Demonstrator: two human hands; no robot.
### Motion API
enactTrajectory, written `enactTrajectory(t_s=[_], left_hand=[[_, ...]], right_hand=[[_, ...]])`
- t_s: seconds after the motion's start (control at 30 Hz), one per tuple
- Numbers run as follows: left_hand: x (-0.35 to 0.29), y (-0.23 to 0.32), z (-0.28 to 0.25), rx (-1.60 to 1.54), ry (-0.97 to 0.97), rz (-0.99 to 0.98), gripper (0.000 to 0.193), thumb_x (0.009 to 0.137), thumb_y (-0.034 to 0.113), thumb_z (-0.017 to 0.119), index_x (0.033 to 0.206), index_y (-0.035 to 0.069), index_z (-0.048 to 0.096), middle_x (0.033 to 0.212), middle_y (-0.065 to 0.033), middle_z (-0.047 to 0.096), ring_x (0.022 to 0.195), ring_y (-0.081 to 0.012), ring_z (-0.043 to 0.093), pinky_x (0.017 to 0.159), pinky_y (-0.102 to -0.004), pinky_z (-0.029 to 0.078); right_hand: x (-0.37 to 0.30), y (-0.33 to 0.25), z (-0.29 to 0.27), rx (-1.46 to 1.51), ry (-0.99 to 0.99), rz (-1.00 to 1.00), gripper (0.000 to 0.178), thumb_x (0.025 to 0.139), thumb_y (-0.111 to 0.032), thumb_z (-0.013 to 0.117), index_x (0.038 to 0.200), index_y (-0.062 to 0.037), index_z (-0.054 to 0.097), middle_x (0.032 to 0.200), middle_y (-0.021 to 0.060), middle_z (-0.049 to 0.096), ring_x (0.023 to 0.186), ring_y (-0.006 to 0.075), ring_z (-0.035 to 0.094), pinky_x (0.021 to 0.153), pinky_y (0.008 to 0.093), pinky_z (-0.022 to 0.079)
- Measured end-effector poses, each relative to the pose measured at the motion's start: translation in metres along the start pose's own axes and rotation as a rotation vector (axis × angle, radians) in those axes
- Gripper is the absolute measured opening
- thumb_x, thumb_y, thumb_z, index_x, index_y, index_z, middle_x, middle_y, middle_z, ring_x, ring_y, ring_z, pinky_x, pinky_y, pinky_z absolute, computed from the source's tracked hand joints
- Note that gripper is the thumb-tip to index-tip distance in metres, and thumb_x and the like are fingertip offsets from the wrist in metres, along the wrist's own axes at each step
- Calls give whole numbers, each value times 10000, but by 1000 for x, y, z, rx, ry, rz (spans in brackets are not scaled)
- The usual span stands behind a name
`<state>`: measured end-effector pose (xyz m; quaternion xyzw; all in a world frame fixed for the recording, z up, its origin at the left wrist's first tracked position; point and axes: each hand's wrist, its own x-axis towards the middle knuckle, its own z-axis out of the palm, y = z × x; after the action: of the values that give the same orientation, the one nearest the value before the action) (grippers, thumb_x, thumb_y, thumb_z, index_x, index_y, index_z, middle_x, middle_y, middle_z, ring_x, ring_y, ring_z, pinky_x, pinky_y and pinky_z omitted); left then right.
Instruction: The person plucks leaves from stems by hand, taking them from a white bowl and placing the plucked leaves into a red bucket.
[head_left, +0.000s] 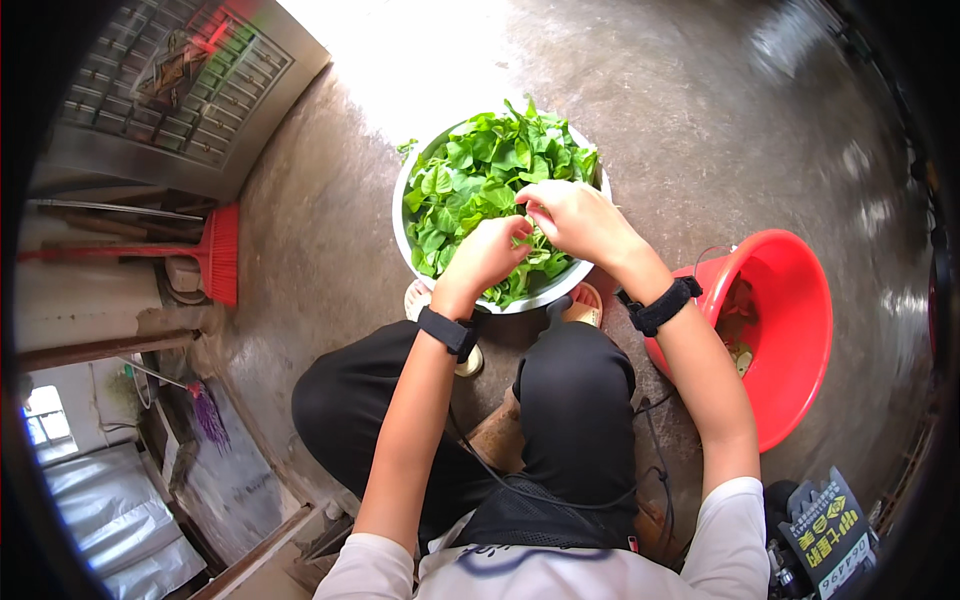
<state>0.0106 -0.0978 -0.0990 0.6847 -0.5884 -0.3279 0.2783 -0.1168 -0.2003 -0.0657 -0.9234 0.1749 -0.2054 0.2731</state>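
Note:
A wide pale basin [399, 215] heaped with leafy greens [486, 158] stands on the floor just beyond my feet. Over the near part of the heap, my left hand [488, 256] and my right hand [578, 218] come close together, fingertips almost meeting. Both have their fingers closed in a pinch on a leafy green stem, which is mostly hidden by the fingers and blends with the leaves below. Each wrist wears a black strap.
To my right a red bucket [815, 320] leans toward me with some scraps inside. A red broom [218, 255] lies by the left wall, below a metal door [190, 100]. A purple-headed mop [208, 415] is in the doorway at left. A dark cable crosses my lap.

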Motion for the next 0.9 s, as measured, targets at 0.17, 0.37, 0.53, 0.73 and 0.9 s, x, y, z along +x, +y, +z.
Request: enactTrajectory(t_s=[0.17,0.37,0.53,0.73,0.9], left_hand=[[-2,-19,-2,90,24,-40,251,709,82,616,945,4,579,851,-151,624,763,-242,618,691,-319,484],[-20,-101,2,278,108,-346,180,717,113,559,890,80,600,834,-143,621,790,-300,594,707,-373,472],[-9,-91,55,273,78,-449,343,759,353,609,769,10,594,722,-172,609,703,-327,591,642,-388,464],[17,-116,81,45,266,-884,500,801,435,524,804,-61,586,641,-158,619,524,-262,610,516,-352,487],[26,-120,75,-434,440,-729,198,750,166,569,670,-14,566,554,-94,588,361,-144,490,349,-267,401]], right_hand=[[1,4,3,16,6,7,149,750,-131,524,858,-71,606,793,120,613,749,284,592,673,375,473],[-17,30,18,32,-76,196,190,781,-158,497,915,-79,607,868,116,620,796,285,592,714,379,469],[-30,40,25,49,-133,297,181,772,-130,504,896,-35,596,859,141,612,802,285,588,722,357,464],[-39,32,46,56,-307,386,189,767,-153,486,851,-43,615,838,138,615,810,294,583,718,363,463],[-56,48,61,114,-360,467,238,758,-151,493,944,-43,594,862,144,624,822,278,597,746,343,464]])
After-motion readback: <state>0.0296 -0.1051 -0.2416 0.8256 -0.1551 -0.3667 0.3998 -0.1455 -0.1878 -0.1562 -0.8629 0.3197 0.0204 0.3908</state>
